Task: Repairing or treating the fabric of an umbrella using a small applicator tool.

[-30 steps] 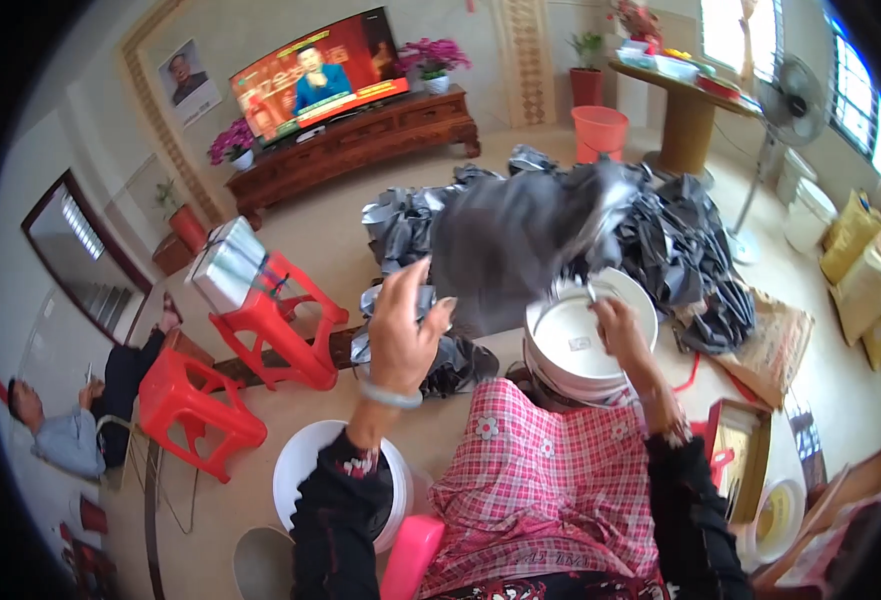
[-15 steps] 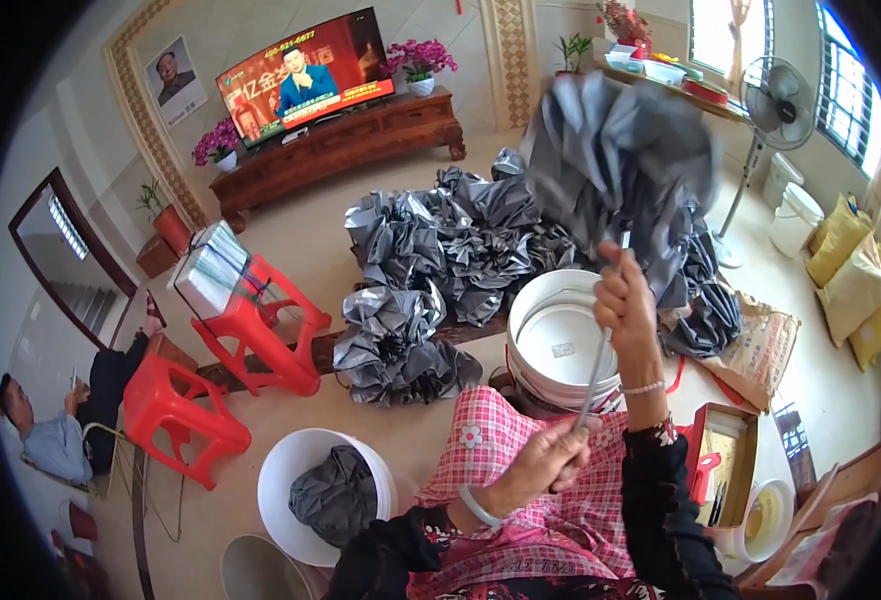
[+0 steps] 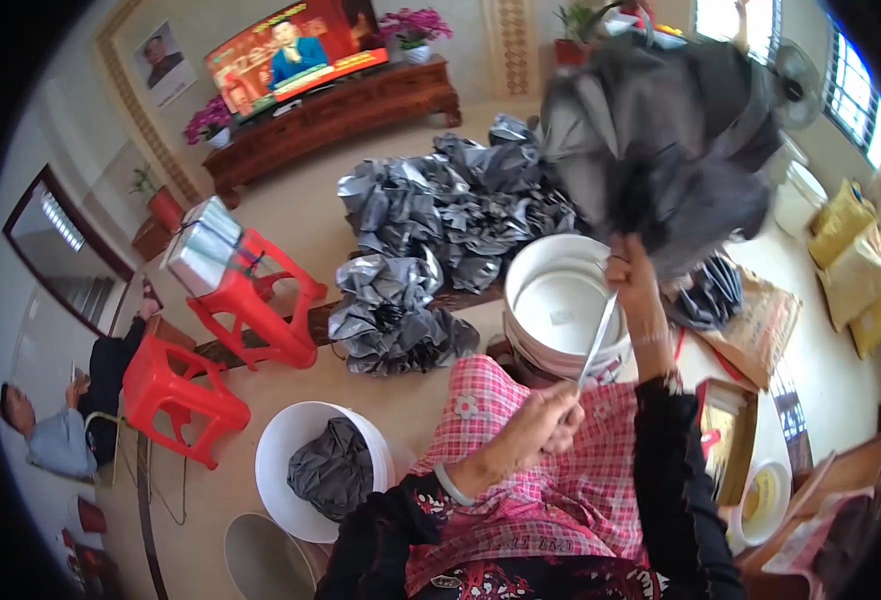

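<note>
A: Hands first?

B: Left hand (image 3: 540,425): fingers curled firmly around the lower end of a thin pale rod (image 3: 597,338), above the checked apron (image 3: 590,500). Right hand (image 3: 635,272): fingers pinched together at the rod's upper end.

A: And the bundle (image 3: 660,130)?

B: Dark grey, crinkled, held up directly above the right hand. Edges blurred; paper or plastic, cannot tell.

A: Floor (image 3: 300,205)?

B: Pale, glossy. Heap of similar bundles (image 3: 450,205) across its middle. White bucket (image 3: 520,305) near the knees, just short of the heap. Second white bucket (image 3: 272,470) toward the floor's near left, one dark crumpled piece (image 3: 330,470) inside.

A: Left edge?

B: Two red stools (image 3: 175,385); a white strapped package (image 3: 205,245) on the farther one. Beyond the nearer stool, a seated person (image 3: 60,440).

A: Far edge?

B: Wooden stand (image 3: 340,108) against the wall. Television (image 3: 300,60) on its top, lit, potted pink flowers (image 3: 415,30) at the right end.

A: Right edge?

B: Full sacks (image 3: 855,275) along the wall; a fan (image 3: 798,85), partly hidden behind the raised bundle.
</note>
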Demonstrator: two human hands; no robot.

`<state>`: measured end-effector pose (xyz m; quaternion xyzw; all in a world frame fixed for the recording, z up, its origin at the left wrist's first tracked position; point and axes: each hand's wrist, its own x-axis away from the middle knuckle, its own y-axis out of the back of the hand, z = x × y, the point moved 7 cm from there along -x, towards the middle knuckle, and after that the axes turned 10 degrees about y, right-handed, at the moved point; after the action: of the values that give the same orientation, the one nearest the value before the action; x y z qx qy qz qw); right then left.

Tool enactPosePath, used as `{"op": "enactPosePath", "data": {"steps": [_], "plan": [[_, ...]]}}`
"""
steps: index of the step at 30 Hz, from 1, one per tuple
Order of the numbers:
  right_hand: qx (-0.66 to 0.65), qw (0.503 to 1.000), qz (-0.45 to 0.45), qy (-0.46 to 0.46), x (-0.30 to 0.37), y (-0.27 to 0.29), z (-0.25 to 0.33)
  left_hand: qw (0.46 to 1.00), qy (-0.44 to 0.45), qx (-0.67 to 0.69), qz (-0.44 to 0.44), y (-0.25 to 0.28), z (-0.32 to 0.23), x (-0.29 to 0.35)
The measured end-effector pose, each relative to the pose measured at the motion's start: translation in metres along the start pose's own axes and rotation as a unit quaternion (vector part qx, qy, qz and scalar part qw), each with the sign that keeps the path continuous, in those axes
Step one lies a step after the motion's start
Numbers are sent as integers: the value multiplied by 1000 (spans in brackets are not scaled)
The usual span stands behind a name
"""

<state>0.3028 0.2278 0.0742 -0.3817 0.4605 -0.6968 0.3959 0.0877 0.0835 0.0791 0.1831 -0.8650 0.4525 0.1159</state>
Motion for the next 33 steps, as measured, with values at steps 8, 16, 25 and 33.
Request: {"op": "enactPosePath", "data": {"steps": [8, 16, 25, 33], "plan": [[-44, 955, 274, 102, 38, -101, 16, 975, -88, -173, -111, 2, -38, 1], [234, 945, 23, 228, 7, -120, 76, 997, -53, -48, -43, -65, -41, 9], [161, 947, 60, 271, 11, -190, 132, 995, -45, -85, -24, -83, -24, 28], [163, 929, 46, 328, 3, -195, 180, 997, -6, -77, -27, -98, -5, 38]]}}
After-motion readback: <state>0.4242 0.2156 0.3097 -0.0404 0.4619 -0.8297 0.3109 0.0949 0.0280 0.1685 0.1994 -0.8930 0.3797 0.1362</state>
